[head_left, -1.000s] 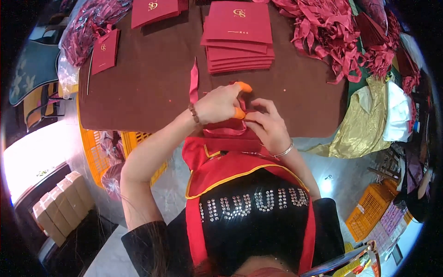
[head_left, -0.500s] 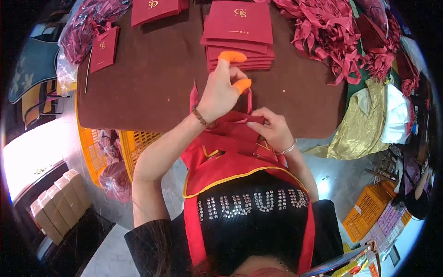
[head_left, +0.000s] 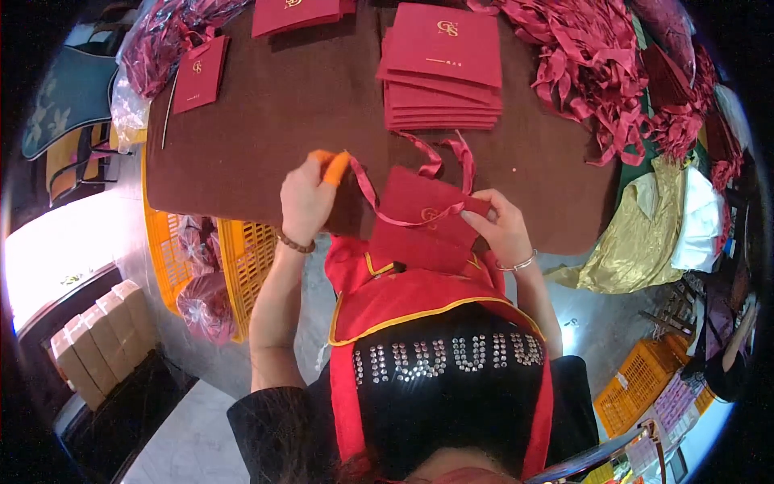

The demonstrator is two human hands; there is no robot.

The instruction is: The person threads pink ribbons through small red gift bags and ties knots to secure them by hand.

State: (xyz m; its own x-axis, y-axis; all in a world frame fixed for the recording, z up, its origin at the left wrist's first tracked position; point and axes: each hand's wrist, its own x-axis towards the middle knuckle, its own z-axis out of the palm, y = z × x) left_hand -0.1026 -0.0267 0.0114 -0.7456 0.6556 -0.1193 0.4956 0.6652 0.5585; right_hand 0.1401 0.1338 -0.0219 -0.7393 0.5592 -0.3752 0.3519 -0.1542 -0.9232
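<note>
The left hand (head_left: 306, 198), wearing orange finger covers, pinches one end of a red ribbon handle (head_left: 364, 194) just left of the red paper bag (head_left: 423, 218); its fingers are pressed together, their tips partly hidden behind the hand. The bag lies flat at the near edge of the brown tabletop (head_left: 282, 105), its lower part running over the person's red apron (head_left: 419, 294), where the border is hard to make out. The right hand (head_left: 504, 230) grips the bag's right edge, thumb on top, fingers curled underneath out of sight. Beyond the bag sits a stack of red bags (head_left: 443, 73).
</note>
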